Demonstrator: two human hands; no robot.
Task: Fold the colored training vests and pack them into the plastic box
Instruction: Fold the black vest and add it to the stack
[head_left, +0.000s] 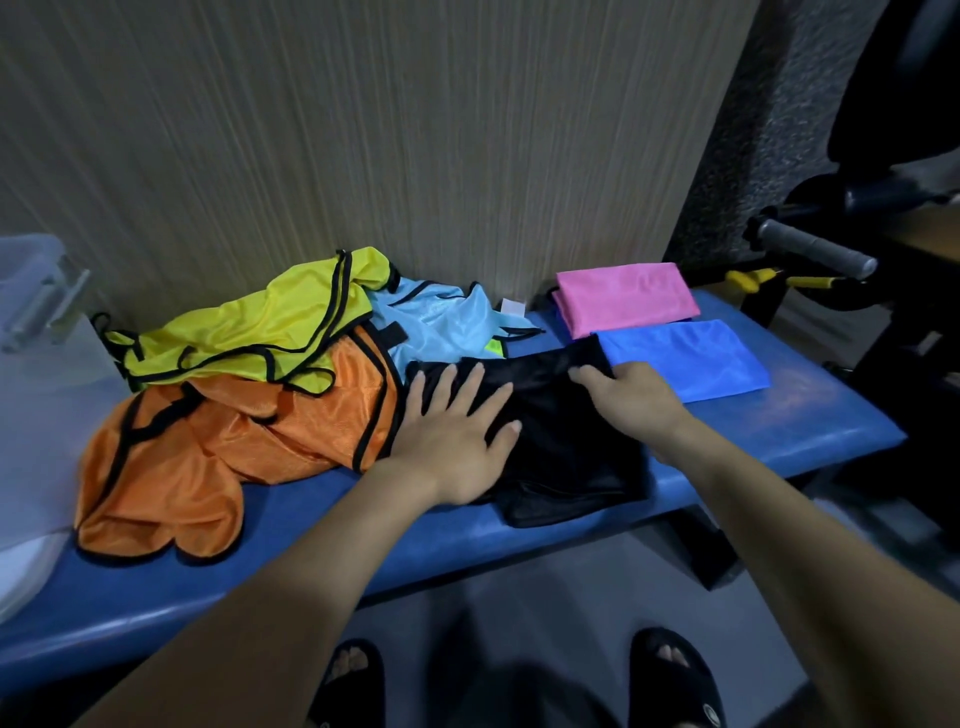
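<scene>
Pressing black vest (566, 447) – left hand (452, 431) flat, right hand (631, 397) fingers (589, 375) at far edge

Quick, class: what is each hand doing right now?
Left hand: open, fingers spread, pressing flat on the black vest.
Right hand: fingers curled on the black vest's far edge, gripping it.

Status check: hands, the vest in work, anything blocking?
Left hand flat on black vest; right hand pinches its far edge. Pink vest, blue vest folded alongside. Unfolded orange vest crowds the left.
</scene>
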